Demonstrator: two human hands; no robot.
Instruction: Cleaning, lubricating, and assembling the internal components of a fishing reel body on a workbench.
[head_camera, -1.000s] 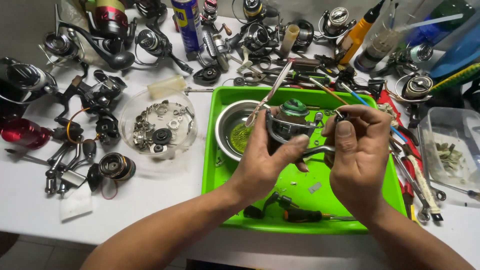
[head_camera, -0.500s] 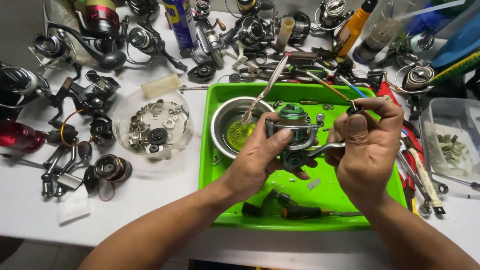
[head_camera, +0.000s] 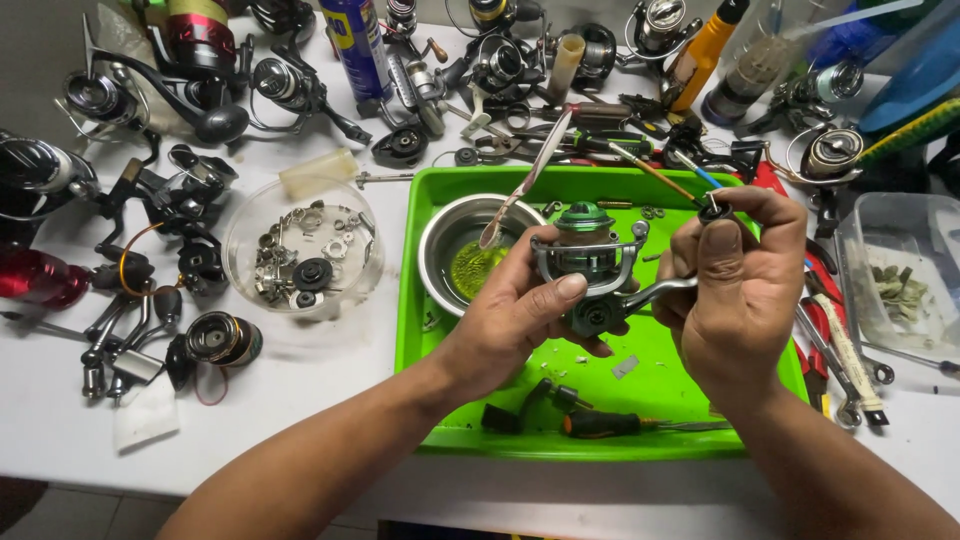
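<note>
While gripped above the middle of the green tray (head_camera: 440, 330), reel (head_camera: 590, 265) seen clasped in left hand (head_camera: 520, 320), thumb laid across its body, fingers curled tight beneath. Right hand (head_camera: 740, 290) closed on the crank (head_camera: 665, 292), fingertips pinching its dark knob (head_camera: 712, 208) toward the tray's far right corner. Steel bowl (head_camera: 445, 235) of yellow-green fluid just left of reel, screwdriver (head_camera: 600, 425) along tray's near edge, clear parts dish (head_camera: 245, 250) and loose reels (head_camera: 150, 200) crowding desk's left side.
</note>
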